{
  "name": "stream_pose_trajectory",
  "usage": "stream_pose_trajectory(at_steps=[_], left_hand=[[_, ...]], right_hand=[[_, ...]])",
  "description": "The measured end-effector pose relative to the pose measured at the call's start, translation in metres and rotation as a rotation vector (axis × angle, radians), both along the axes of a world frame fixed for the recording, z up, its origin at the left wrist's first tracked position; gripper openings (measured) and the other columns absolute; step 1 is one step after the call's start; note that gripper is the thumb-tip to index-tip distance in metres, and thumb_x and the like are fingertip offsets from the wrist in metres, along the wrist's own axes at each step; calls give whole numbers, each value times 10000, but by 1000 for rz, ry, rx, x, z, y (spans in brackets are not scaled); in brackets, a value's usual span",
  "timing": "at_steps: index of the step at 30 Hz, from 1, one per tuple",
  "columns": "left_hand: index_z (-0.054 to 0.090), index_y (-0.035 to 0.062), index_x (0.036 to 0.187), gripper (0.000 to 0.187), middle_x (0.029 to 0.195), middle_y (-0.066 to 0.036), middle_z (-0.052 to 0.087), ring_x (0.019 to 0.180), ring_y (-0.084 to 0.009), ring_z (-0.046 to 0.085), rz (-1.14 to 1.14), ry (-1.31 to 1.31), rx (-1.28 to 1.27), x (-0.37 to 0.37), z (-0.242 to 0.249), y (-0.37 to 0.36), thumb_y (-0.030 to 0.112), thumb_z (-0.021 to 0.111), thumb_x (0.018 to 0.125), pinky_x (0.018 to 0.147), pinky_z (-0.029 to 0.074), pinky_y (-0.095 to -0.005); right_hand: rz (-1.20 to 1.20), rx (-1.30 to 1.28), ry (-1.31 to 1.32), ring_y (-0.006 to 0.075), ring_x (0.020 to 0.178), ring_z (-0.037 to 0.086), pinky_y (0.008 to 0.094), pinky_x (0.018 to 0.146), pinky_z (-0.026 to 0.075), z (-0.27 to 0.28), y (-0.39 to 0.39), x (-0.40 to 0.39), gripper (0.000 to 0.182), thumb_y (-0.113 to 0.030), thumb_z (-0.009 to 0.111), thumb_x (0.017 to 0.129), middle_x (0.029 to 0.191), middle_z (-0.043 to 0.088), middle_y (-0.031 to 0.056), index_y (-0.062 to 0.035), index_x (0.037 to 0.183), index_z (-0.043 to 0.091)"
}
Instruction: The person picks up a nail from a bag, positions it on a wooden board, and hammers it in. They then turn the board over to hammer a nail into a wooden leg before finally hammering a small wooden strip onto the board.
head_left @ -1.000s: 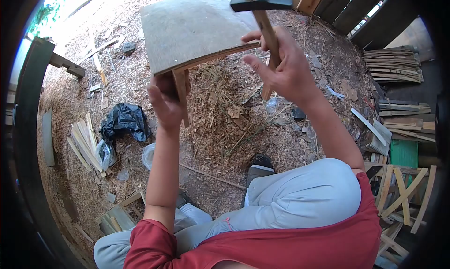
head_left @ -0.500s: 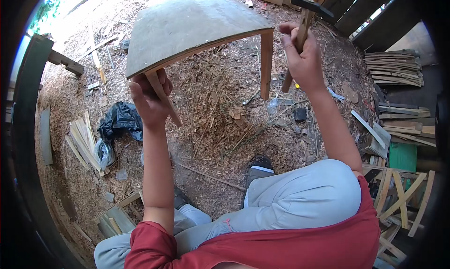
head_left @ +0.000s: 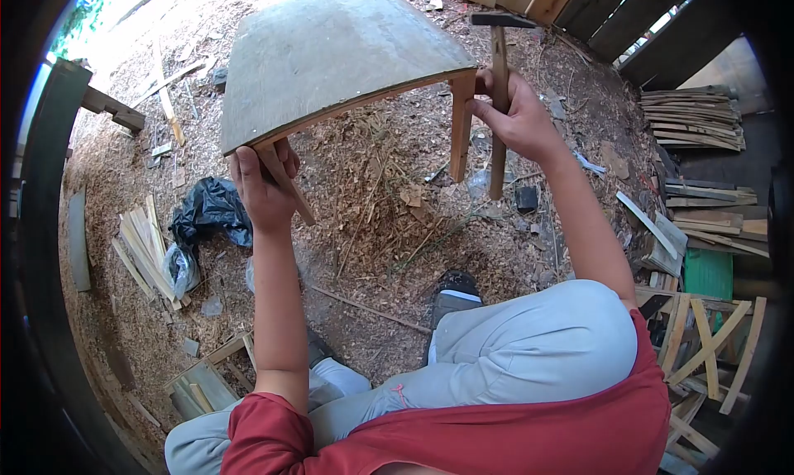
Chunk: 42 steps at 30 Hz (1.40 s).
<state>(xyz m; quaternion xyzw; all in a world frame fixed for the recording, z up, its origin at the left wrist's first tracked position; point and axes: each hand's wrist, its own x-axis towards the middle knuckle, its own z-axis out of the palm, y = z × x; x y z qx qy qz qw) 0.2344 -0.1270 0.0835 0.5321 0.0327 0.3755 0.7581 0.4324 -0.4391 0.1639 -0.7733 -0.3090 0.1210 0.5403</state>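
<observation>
A small wooden stool (head_left: 347,49) with a grey board top is held up in front of me, its top tilted toward me. My left hand (head_left: 263,192) is closed around its left front corner, where a short leg (head_left: 291,190) angles down. My right hand (head_left: 527,124) grips a hammer (head_left: 499,57) by its wooden handle, with the dark head pointing up. The thumb and fingers of this hand are also right at the stool's right leg (head_left: 461,136), seemingly touching it.
Wood shavings cover the ground (head_left: 372,252). A black plastic bag (head_left: 211,214) and thin wood strips (head_left: 145,248) lie to the left. Stacked slats (head_left: 693,118) and a crossed wooden frame (head_left: 711,343) stand on the right. A dark post (head_left: 51,194) rises at far left.
My right hand and the hammer have moved left, to the stool's right leg, and the hammer has turned more upright. The stool's near edge has dipped slightly, with my left hand still on it.
</observation>
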Motion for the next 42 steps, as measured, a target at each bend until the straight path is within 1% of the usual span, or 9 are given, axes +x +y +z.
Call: stream_pose_trajectory(at_steps=[2,5,9,15,20,32,36,39,42], left_hand=[[573,59,1302,549,904,-53,536,719,-137,485,9,-4,8,0,2,-1,563,436,1130,647,417,-291],[573,59,1303,549,904,-53,541,718,-137,490,12,-3,44,0,2,0,562,435,1133,647,416,-292],[574,62,1298,557,903,-53,544,719,-139,498,-15,-14,46,-1,-1,0,574,433,1131,648,419,-294],[571,67,1300,581,896,-44,533,712,-146,487,-21,-20,33,-3,-8,0,603,439,1120,661,419,-304],[567,76,1293,574,891,-39,525,721,-147,478,-15,-15,38,-5,-11,-3,607,437,1119,662,410,-308],[567,87,1304,527,908,-42,528,772,-143,484,-57,-38,11,-7,-11,-4,568,434,1134,671,411,-303],[588,73,1325,584,984,-65,594,838,-158,515,-75,-48,-29,-6,-25,-3,601,459,1111,707,427,-317],[609,56,1327,674,1053,-73,634,873,-176,539,-108,-36,-62,-10,-27,1,668,476,1077,752,441,-343],[603,44,1348,736,1069,-78,639,867,-183,549,-90,-104,101,-16,-30,2,709,477,1059,765,441,-351]], right_hand=[[31,-191,25,199,1211,682,365,1064,539,7,-4,-2,362,-96,756,995,1260,698,102,-21,1295,569],[69,-97,116,220,1243,675,386,1076,546,-23,-11,9,386,-91,761,985,1298,683,120,-31,1299,545],[126,-86,186,220,1246,674,392,1059,569,-37,-13,16,383,-67,755,981,1292,679,116,-37,1288,527],[92,-54,290,200,1208,676,375,1004,607,-30,-9,4,329,-17,722,990,1236,675,93,-32,1252,523],[80,-66,202,188,1185,667,374,1004,597,-36,-7,-5,336,-11,721,991,1219,659,82,-25,1272,536],[106,-7,202,141,1100,660,361,1013,554,-59,-12,4,349,-58,754,982,1128,649,32,-40,1264,548],[91,-87,149,124,1085,668,350,1001,560,-54,-16,6,345,-48,740,993,1118,644,27,-40,1271,536],[50,50,282,119,1086,678,333,984,571,-56,-18,1,343,-36,721,1006,1129,638,27,-40,1285,521],[63,48,284,126,1099,687,317,971,579,-57,-16,-2,351,-26,706,1016,1146,639,30,-40,1308,511]])
